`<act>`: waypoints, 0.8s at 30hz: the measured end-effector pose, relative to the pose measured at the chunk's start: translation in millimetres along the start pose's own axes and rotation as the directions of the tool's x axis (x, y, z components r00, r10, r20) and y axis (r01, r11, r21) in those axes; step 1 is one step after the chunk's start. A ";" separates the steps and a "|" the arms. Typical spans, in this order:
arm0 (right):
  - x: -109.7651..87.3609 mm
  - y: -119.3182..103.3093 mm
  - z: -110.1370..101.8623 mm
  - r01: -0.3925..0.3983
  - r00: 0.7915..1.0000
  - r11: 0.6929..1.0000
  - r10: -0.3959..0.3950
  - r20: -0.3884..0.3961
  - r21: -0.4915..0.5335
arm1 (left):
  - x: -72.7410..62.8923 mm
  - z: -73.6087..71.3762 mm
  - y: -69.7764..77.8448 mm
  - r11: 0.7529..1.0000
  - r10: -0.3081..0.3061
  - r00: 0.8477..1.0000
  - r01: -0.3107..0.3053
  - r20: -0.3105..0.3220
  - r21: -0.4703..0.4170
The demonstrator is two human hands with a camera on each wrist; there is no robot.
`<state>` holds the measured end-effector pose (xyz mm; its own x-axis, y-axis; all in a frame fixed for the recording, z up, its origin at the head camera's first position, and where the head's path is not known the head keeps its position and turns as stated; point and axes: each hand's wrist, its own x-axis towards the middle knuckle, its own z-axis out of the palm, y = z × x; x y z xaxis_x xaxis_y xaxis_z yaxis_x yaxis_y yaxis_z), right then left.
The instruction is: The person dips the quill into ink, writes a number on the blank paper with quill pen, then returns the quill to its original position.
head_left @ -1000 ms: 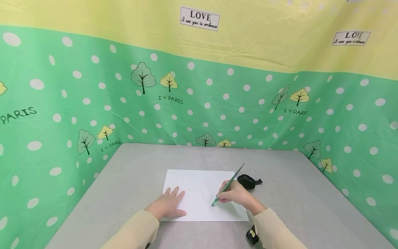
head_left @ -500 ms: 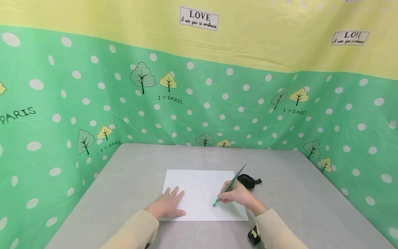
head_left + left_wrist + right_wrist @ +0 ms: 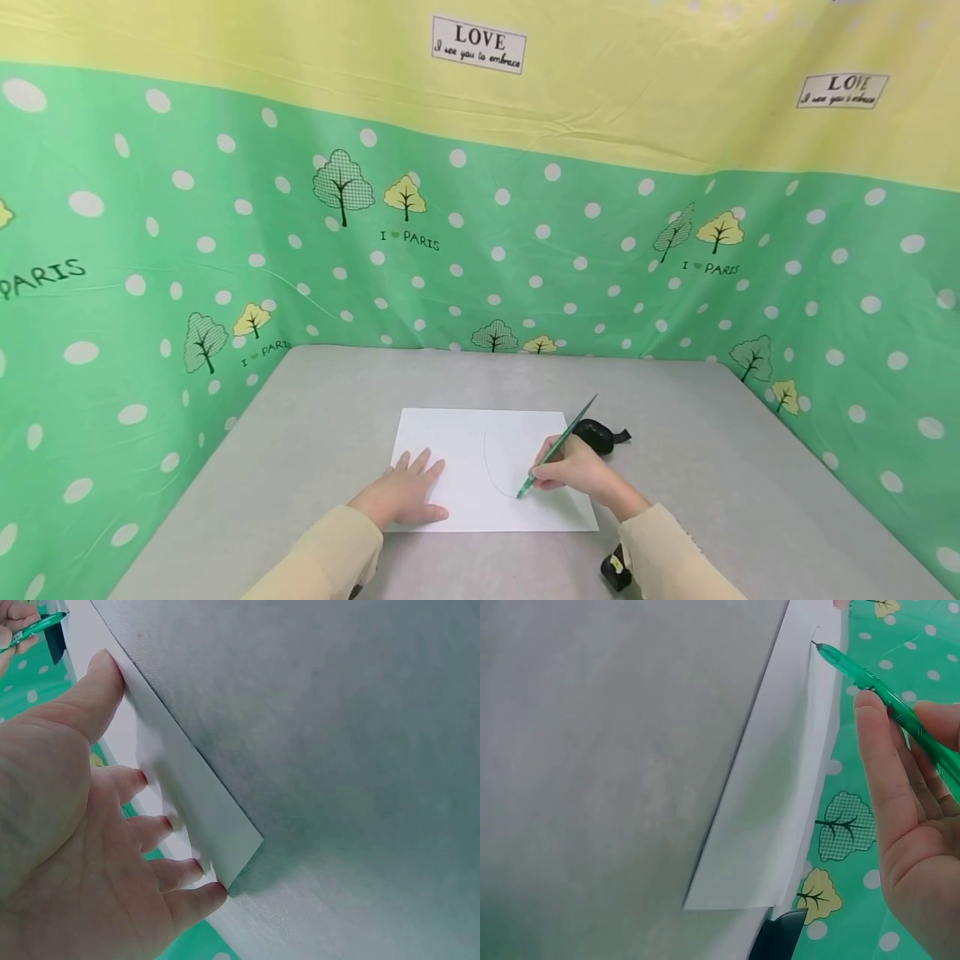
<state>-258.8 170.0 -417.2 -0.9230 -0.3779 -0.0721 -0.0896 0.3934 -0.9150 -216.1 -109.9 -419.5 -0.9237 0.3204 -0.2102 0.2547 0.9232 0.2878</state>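
A white sheet of paper (image 3: pixel 465 433) lies on the grey table, bearing a thin curved line that bows to the left and bends round at the bottom. My right hand (image 3: pixel 576 468) pinches a green pen (image 3: pixel 557 446), its tip at the lower end of that line. In the right wrist view the pen (image 3: pixel 889 697) has a translucent green barrel, and its point meets the paper (image 3: pixel 772 780). My left hand (image 3: pixel 405 493) rests flat on the left part of the sheet, fingers spread. The left wrist view shows the left hand's (image 3: pixel 97 817) fingertips and thumb against the paper (image 3: pixel 202 802).
A black rounded object (image 3: pixel 596 437) with a short tab sits beyond the right hand, beside the sheet. Another small black object (image 3: pixel 617 570) shows by the right sleeve. Green and yellow printed cloth (image 3: pixel 525 217) encloses the table (image 3: pixel 337 383) at the back and sides.
The pen tip has moved slightly right along the bottom of the curve, lengthening the line. My right hand has shifted right with it; the left hand stays on the sheet.
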 end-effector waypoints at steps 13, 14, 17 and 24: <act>-3.6 1.1 -3.7 -0.001 1.000 1.000 0.001 -0.012 -0.003 | -1.0 -0.8 -0.2 1.000 0.001 1.000 -0.001 -0.003 0.006; -3.8 1.0 -3.9 -0.002 1.000 1.000 0.001 -0.012 -0.006 | -0.7 -0.6 -0.2 1.000 0.001 1.000 -0.001 -0.002 0.004; -4.4 0.8 -4.5 -0.006 1.000 1.000 0.006 -0.016 -0.013 | -0.4 -0.4 0.1 1.000 -0.001 1.000 0.001 0.000 -0.004; -4.9 1.4 -6.1 -0.015 1.000 1.000 0.015 -0.021 -0.001 | -1.1 -0.9 0.0 1.000 -0.006 1.000 0.006 0.000 -0.003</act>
<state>-256.7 177.5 -415.7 -0.9320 -0.3542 -0.0775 -0.0760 0.3998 -0.9134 -215.3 -110.4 -418.4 -0.9251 0.3152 -0.2119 0.2486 0.9243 0.2897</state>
